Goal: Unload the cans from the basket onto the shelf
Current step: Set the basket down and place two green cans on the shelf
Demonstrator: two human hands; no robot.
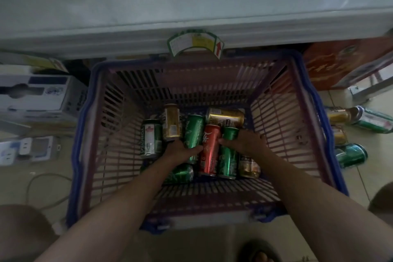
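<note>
Cans lay jumbled on their sides at the bottom of the slatted basket, which sat on the floor against a pale cabinet front. Both of the person's arms reached down into it. The left hand curled around the lower part of a green can, fingers wrapped but not yet lifting so far as I could judge. The right hand closed over the top end of another green can, thumb touching the red can that lay between the two.

Gold cans rested farther back, and a few more cans lay loose on the floor to the right of the basket. No open shelf was plainly visible from where I stood.

Taking one can per hand looked sensible. I would have gripped each around its middle and drawn it straight up, since the neighbours pressed close and the red one might roll into the gap.
</note>
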